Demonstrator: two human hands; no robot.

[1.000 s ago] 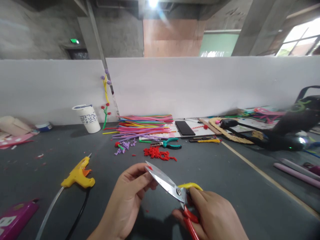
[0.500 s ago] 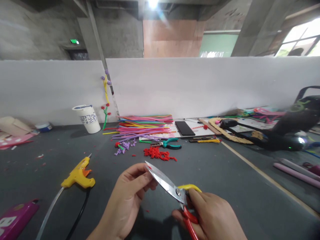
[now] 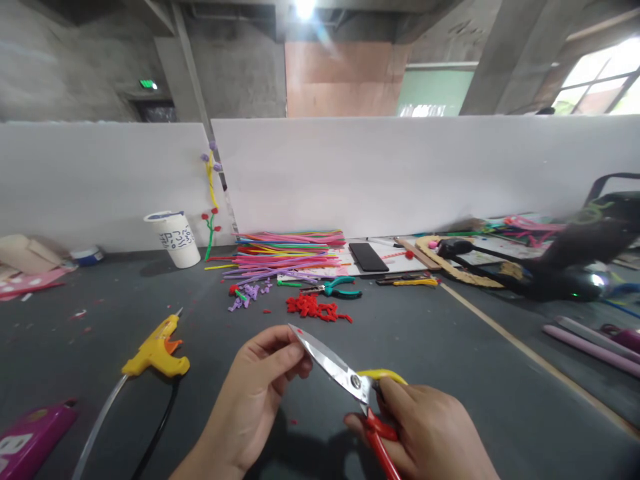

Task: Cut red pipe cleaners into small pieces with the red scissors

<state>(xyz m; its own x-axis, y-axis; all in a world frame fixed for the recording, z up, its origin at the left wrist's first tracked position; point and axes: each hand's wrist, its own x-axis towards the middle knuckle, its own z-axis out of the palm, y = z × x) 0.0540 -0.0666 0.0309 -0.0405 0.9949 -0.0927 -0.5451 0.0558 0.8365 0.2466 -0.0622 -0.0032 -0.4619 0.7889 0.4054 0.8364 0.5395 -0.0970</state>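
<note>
My right hand (image 3: 425, 433) grips the red and yellow handles of a pair of scissors (image 3: 333, 365). The steel blades are closed and point up and to the left. My left hand (image 3: 255, 400) is pinched at the blade tip, with a tiny red bit between thumb and fingers. What it holds is too small to name. Both hands hover low over the dark grey floor mat (image 3: 450, 347).
A yellow glue gun (image 3: 156, 348) lies to the left with its cable. Farther back are red cut bits (image 3: 317, 308), green-handled pliers (image 3: 337, 289), a heap of coloured pipe cleaners (image 3: 287, 257), a black phone (image 3: 369, 257), a white cup (image 3: 175, 237) and white boards (image 3: 400, 170).
The hands and scissors have stayed nearly still. The view shifted slightly, and my left fingers closed a little more at the blade tip.
</note>
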